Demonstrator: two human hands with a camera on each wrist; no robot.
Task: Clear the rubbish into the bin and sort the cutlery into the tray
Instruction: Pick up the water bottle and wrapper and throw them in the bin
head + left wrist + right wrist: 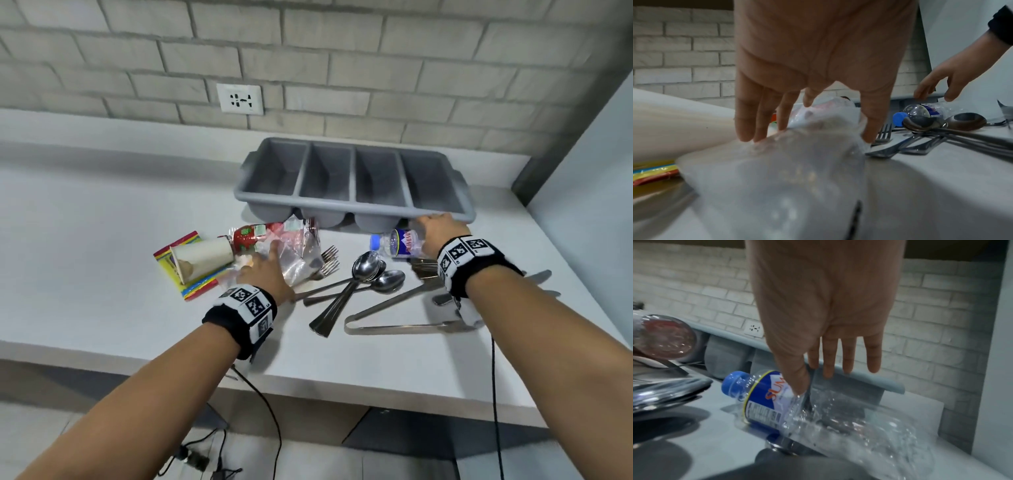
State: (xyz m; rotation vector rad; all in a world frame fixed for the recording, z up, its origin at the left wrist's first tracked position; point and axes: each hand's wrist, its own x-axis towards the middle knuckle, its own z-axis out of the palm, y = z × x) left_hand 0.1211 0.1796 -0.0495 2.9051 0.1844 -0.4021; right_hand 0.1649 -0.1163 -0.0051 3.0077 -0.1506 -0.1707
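My left hand (265,269) lies spread with straight fingers on a crumpled clear plastic bag (294,253); in the left wrist view its fingertips (748,136) touch the bag (797,170). My right hand (440,228) hovers with straight fingers over a lying water bottle (397,243) with a blue cap. The thumb (797,382) touches the bottle (764,399) and the fingers reach to the rim of the grey four-compartment tray (352,202). Spoons (370,267), forks (329,262), tongs (394,327) and knives (541,277) lie loose on the counter.
A tipped paper cup (202,257), a red-labelled bottle (253,236) and a colourful packet (195,289) lie left of the bag. A brick wall with a socket (239,99) stands behind. The counter ends at a wall on the right. No bin is in view.
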